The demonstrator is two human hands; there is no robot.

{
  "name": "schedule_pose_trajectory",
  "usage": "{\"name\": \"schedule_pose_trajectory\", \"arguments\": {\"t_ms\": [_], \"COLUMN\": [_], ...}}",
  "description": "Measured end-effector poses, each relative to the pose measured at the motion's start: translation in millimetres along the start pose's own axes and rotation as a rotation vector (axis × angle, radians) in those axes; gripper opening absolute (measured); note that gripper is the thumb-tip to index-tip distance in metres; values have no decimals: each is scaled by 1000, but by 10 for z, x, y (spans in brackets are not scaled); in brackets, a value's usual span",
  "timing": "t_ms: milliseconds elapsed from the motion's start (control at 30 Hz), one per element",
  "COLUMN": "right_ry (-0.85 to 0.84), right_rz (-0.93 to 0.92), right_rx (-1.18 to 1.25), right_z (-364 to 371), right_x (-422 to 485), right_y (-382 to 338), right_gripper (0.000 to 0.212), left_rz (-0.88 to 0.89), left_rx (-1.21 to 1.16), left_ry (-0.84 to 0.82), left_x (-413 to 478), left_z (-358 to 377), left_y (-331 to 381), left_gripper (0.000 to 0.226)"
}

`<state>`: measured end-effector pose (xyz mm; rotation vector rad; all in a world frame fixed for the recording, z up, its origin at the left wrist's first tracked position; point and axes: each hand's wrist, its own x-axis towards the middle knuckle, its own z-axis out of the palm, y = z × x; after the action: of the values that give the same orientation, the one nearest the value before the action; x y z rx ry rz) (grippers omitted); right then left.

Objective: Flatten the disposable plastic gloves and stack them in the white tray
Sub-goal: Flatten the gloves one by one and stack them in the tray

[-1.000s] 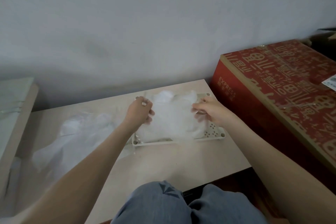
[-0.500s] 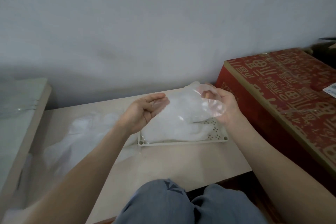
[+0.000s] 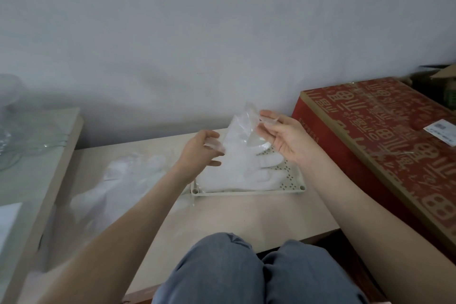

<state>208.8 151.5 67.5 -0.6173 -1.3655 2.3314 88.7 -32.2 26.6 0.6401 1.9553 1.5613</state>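
Note:
A clear plastic glove [image 3: 240, 128] hangs in the air above the white tray [image 3: 249, 192]. My right hand [image 3: 283, 140] pinches its upper edge between thumb and fingers. My left hand [image 3: 201, 153] holds the glove's lower left part with curled fingers. In the tray lies a stack of flattened gloves [image 3: 237, 175], with the perforated tray floor showing at its right end. A loose heap of crumpled gloves [image 3: 116, 187] lies on the table left of the tray.
A red printed cardboard box [image 3: 385, 145] stands close to the tray's right side. A raised board with clear plastic [image 3: 29, 136] on it sits at the left. The wall is just behind the table; my knees are at its near edge.
Both hands rose from the tray, lifting one glove off the stack. The right hand turned and now pinches its top edge higher up; the left hand closed on its lower part.

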Motion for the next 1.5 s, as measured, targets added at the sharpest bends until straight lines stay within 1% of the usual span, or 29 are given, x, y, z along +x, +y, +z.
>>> {"name": "schedule_pose_trajectory", "arguments": {"t_ms": [67, 100, 167, 200, 233, 300, 367, 433, 500, 567, 667, 767, 867, 900, 1033, 1100, 1167, 1233, 1333, 1367, 1400, 1500], "right_ry": [78, 119, 216, 262, 296, 317, 274, 225, 202, 194, 154, 118, 108, 106, 121, 141, 162, 204, 273, 290, 300, 325], "right_rz": [-44, -64, -118, -138, -153, -178, -168, -84, -3, 32, 54, 34, 29, 30, 31, 42, 34, 11, -18, -15, -12, -22], "right_rx": [-134, -219, -440, -560, -673, -811, -842, -809, -783, -783, -798, -856, -865, -867, -837, -843, -852, -860, -852, -833, -816, -792], "right_z": [-27, -34, -67, -86, -106, -154, -186, -211, -234, -255, -209, -199, -233, -244, -267, -296, -323, -348, -388, -406, -423, -494], "right_x": [20, 22, 34, 51, 67, 96, 129, 163, 203, 275, 335, 421, 527, 559, 589, 603, 607, 600, 554, 535, 517, 475], "right_y": [16, 21, 44, 62, 82, 121, 169, 234, 320, 406, 463, 530, 628, 662, 747, 795, 830, 851, 846, 843, 834, 811], "right_gripper": [19, 19, 9, 8, 18, 34, 41, 41, 41, 41, 20, 16, 19, 19, 16, 18, 27, 29, 27, 26, 23, 17], "left_rz": [-71, -109, -200, -254, -312, -418, -497, -559, -590, -597, -552, -518, -503, -481, -305, -243, -203, -174, -208, -203, -182, -76], "left_rx": [-57, -42, 28, 40, 36, 34, 76, 130, 212, 324, 551, 694, 730, 723, 560, 529, 437, 281, 174, 188, 251, 526], "left_ry": [12, 20, 17, 3, -32, -141, -248, -326, -403, -467, -498, -479, -467, -439, -237, -134, -9, 98, 162, 168, 173, 172], "left_x": [-23, -23, -10, -5, -2, -13, -19, -14, -7, 25, 97, 192, 272, 307, 414, 461, 494, 529, 550, 566, 578, 620], "left_z": [11, 15, 6, -5, -19, -42, -66, -91, -120, -141, -158, -173, -181, -185, -194, -184, -162, -126, -56, -29, -9, 39], "left_y": [49, 55, 34, 26, 14, -11, -46, -77, -99, -113, -145, -197, -253, -287, -445, -505, -513, -493, -466, -487, -514, -642], "left_gripper": [6, 13, 31, 37, 41, 44, 45, 45, 44, 46, 47, 45, 42, 40, 30, 27, 24, 20, 17, 16, 16, 18]}}
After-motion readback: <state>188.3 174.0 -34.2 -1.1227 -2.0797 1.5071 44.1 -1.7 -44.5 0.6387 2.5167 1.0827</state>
